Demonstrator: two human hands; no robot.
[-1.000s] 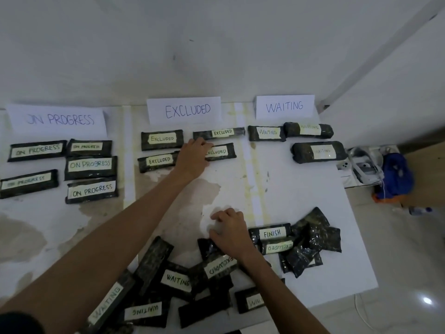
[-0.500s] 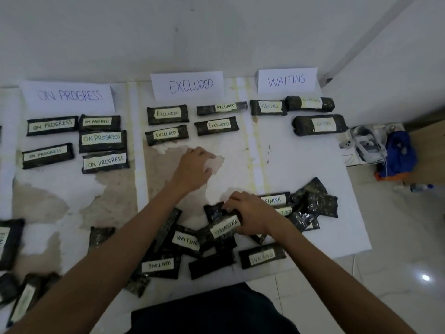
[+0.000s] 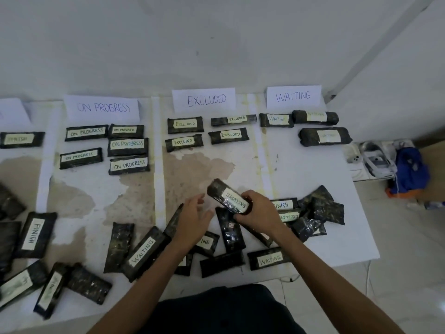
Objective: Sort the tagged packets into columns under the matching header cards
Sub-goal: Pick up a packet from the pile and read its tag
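Right hand (image 3: 258,214) grips a raised EXCLUDED packet (image 3: 228,197); left hand (image 3: 192,216) hovers beside it, fingers relaxed.

The packets (image 3: 127,147) are dark and mottled with pale tags; header cards (image 3: 203,100) are white with blue lettering; the desk (image 3: 313,169) is white with brown stains.

Bare forearms (image 3: 149,268), dark garment (image 3: 221,309)

The EXCLUDED packet (image 3: 228,198) has a dark glossy plastic wrap and a matt paper tag. The header cards (image 3: 203,100) are matt white paper. The table (image 3: 313,169) surface is white, stained and peeling.
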